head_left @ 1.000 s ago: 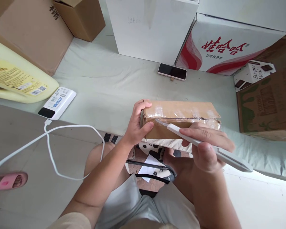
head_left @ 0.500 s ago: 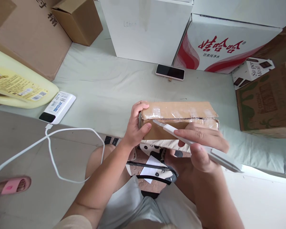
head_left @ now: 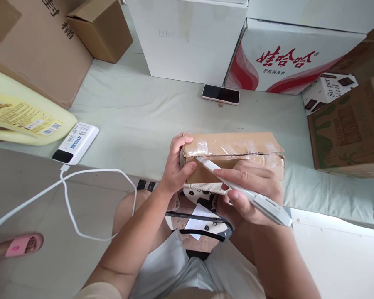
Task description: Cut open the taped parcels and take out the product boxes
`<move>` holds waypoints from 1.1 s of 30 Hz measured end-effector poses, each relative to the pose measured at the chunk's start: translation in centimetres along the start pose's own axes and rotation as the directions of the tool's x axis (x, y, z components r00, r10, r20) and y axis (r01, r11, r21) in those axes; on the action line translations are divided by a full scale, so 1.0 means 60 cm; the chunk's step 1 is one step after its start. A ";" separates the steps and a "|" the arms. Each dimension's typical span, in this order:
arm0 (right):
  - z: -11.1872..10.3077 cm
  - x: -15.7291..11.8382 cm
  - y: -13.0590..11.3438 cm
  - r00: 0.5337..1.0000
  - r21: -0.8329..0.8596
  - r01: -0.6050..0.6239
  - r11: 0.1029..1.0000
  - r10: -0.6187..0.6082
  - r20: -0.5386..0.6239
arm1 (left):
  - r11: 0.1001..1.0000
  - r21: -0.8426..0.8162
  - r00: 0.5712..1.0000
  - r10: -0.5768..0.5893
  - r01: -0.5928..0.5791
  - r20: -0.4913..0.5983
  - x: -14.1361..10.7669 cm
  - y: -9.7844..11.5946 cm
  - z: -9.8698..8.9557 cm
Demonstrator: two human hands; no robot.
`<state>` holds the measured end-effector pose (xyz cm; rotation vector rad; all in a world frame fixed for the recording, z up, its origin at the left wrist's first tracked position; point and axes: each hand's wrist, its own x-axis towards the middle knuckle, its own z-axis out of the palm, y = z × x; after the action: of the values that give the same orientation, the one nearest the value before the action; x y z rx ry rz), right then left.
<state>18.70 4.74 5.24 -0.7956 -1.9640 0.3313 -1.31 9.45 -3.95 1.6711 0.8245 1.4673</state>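
Note:
A small brown cardboard box (head_left: 233, 142) with clear tape over its seam rests at the front edge of the cloth-covered surface. My left hand (head_left: 178, 164) grips the box's left end, fingers on top and thumb on the near side. In my right hand (head_left: 252, 187) is a white utility knife (head_left: 237, 189), its handle slanting down to the right. The knife's blade tip meets the seam near the left end, close to my left thumb. A gap shows along the seam toward the right.
A phone (head_left: 220, 94) lies beyond the box, before white cartons (head_left: 193, 45). At left are a yellow jug (head_left: 21, 112) and a white power bank (head_left: 76, 143) with a cable (head_left: 90, 169). A printed brown carton (head_left: 349, 128) stands right. Another person's foot in a pink slipper (head_left: 24, 245) shows lower left.
My right hand and the knife have shifted left, bringing the blade tip nearer the box's left end. My left hand keeps its hold on the box.

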 end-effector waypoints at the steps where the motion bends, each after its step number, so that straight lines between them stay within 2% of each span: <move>1: 0.000 0.000 -0.001 1.000 0.001 -0.014 1.000 0.014 0.003 | 1.000 0.001 1.000 -0.003 0.003 0.002 0.000 0.000 0.000; 5: 0.001 0.000 -0.001 0.999 0.016 -0.043 0.999 0.044 -0.025 | 1.000 0.010 1.000 -0.004 0.004 0.013 0.000 -0.001 -0.002; 11: 0.001 -0.004 0.005 0.995 0.023 0.012 1.000 -0.010 -0.102 | 1.000 0.004 1.000 -0.011 0.011 0.005 0.000 -0.002 -0.003; 16: 0.002 -0.005 0.007 0.988 0.044 0.007 0.999 0.000 -0.152 | 1.000 0.016 1.000 0.004 -0.004 0.008 0.001 -0.005 -0.002; 19: 0.002 -0.004 0.005 0.988 -0.021 0.037 0.999 -0.040 -0.151 | 0.999 0.037 1.000 0.016 -0.015 -0.018 0.002 -0.010 0.000; 24: 0.002 -0.002 0.000 0.995 -0.025 0.002 1.000 -0.004 -0.101 | 1.000 0.026 0.999 0.017 -0.016 -0.030 0.002 -0.014 0.002; 28: 0.005 -0.002 0.002 0.992 -0.048 0.024 0.999 -0.030 -0.123 | 1.000 -0.005 1.000 0.008 -0.008 -0.004 0.002 -0.009 0.000; 33: 0.013 -0.001 0.002 0.986 -0.111 -0.005 0.994 -0.014 -0.168 | 0.999 -0.032 1.000 -0.003 0.003 0.007 0.002 -0.004 -0.001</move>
<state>18.13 4.87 4.75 -0.8614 -1.8372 0.1477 -1.37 9.72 -4.10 1.6498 0.7947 1.4643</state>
